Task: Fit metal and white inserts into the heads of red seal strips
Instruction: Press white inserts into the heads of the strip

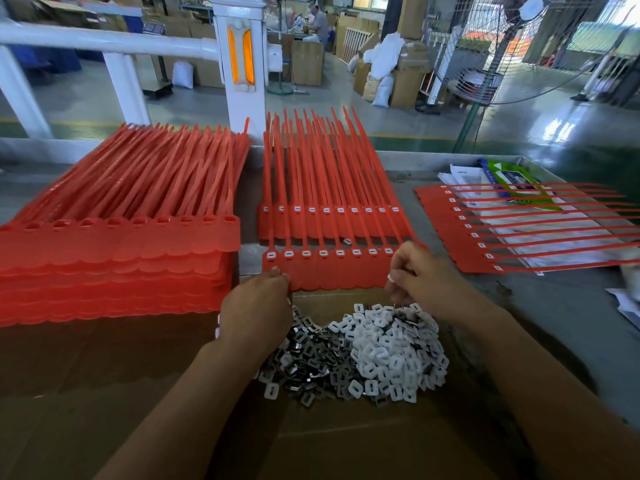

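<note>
A sheet of joined red seal strips (332, 268) lies in front of me, its heads holding white inserts. My left hand (258, 306) rests at the sheet's near left edge, fingers curled on it. My right hand (415, 271) hovers at the sheet's right end and pinches a white insert (391, 277) in its fingertips. Below both hands lies a heap of white inserts (391, 351) mixed with metal inserts (311, 355) on brown cardboard (121, 393). A second fitted sheet (329, 220) lies just behind the first.
A tall stack of unfitted red strip sheets (114, 244) fills the left. Another fitted sheet (512, 226) lies at the right over papers and a green packet (512, 178). A white railing post (239, 64) stands behind the table.
</note>
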`<state>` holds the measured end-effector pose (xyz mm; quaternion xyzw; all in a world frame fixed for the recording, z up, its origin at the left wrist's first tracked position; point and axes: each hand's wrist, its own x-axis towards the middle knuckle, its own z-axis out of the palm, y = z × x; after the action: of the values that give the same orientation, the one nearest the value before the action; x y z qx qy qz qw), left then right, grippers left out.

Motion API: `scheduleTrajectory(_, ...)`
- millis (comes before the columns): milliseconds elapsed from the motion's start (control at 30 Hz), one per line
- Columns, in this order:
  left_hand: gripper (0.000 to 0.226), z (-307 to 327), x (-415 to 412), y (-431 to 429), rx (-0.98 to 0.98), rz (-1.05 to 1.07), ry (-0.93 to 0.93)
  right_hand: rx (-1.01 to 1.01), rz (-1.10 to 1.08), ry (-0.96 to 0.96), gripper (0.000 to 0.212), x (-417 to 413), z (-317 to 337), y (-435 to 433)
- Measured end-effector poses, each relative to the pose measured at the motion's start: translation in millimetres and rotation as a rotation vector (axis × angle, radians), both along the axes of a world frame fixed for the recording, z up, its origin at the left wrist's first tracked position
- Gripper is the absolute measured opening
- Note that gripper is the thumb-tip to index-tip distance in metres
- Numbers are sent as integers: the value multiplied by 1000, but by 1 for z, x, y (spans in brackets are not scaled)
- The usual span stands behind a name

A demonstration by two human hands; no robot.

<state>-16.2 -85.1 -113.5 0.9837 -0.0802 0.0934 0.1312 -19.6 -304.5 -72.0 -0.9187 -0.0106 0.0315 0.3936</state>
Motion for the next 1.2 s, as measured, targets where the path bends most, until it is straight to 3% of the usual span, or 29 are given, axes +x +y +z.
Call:
scheduleTrajectory(167,32,-1,1,0,-6,1,3,-147,10,-49,17,0,2,-7)
scheduleTrajectory(467,33,-2,1,0,-4,-1,3,33,-157,-170,23,12,2,-28)
scheduleTrajectory(633,32,-1,1,0,-2,1,7,40,-302,-247,11,35,1,-53)
scheduleTrajectory(1000,30,-1,0,0,-11,-2,9,38,-354,-110,11,67,-22,-63)
scheduleTrajectory(1200,31,-1,0,0,-6,3,1,-58,-308,-43,14,71,-23,-65)
